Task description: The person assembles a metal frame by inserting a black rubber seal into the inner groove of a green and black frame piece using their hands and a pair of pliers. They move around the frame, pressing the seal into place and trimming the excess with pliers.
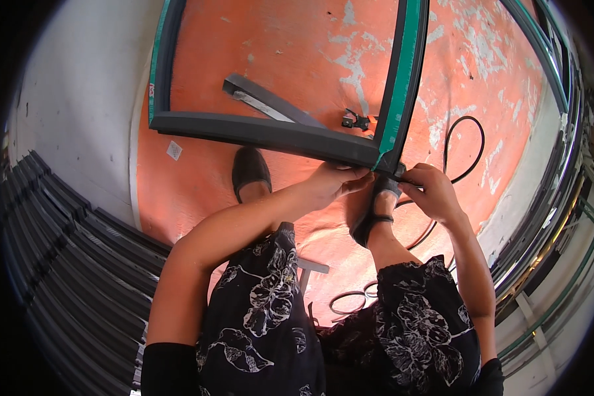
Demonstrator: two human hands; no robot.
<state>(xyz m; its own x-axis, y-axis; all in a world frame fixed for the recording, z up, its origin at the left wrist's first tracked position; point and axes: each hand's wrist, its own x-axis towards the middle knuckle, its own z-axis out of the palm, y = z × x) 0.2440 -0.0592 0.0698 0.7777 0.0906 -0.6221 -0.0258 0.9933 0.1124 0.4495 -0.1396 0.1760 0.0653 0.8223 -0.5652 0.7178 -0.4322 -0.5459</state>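
Note:
A dark grey metal frame, like a window frame, stands over the floor in front of me, its near right corner close to my feet. Green film covers part of its right bar, and a thin green strip hangs at that corner. My left hand is closed on the near bar beside the corner, thumb along the lower side. At the corner's right end my right hand pinches with thumb and bent fingers. Whatever lies between those fingertips is too small and dark to name.
A loose grey metal bar and a black-and-orange tool lie on the worn orange floor inside the frame. Black cord loops on the right. Stacked dark profiles line the left; more lengths lie along the right wall.

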